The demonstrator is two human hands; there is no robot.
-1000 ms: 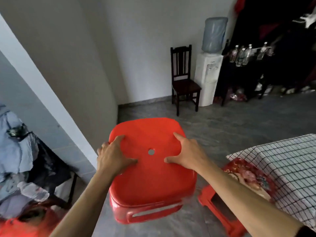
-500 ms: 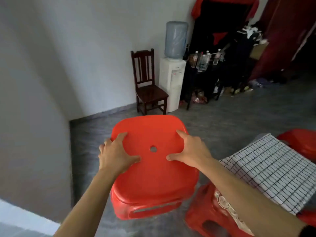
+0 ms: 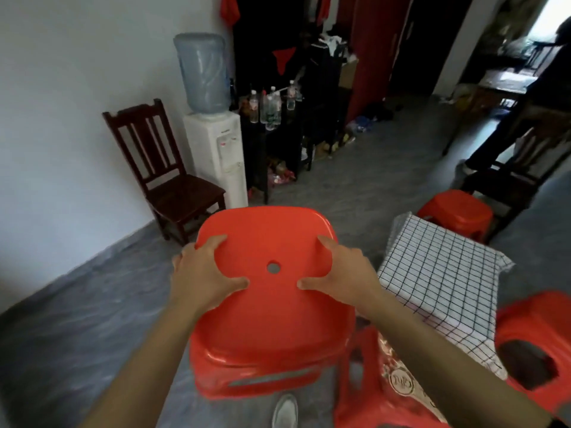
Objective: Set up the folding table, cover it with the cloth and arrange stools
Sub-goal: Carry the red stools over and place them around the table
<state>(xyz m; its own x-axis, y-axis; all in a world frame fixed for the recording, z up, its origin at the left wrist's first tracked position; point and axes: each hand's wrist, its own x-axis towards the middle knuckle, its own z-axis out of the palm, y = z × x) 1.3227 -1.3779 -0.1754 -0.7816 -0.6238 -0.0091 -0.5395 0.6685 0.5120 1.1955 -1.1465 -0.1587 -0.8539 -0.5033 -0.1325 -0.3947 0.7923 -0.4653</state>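
Note:
A red plastic stool (image 3: 268, 307) with a round hole in its seat hangs in front of me above the grey floor. My left hand (image 3: 200, 273) grips its left edge with the thumb lying on the seat. My right hand (image 3: 343, 274) grips the right edge the same way. To the right stands the small table under a white checked cloth (image 3: 438, 282). One red stool (image 3: 457, 216) sits beyond the table, another (image 3: 534, 344) at its right, and a third with a patterned seat (image 3: 389, 381) beside my right forearm.
A dark wooden chair (image 3: 163, 171) and a white water dispenser (image 3: 216, 149) stand against the left wall. A black shelf with bottles (image 3: 272, 109) is beside them. A person's legs (image 3: 506, 125) show at far right. My shoe (image 3: 285, 410) is below the held stool.
The view has swung right: the wall and clutter at left are gone and more of the room, table and stools shows. Both hands keep the same hold on the stool.

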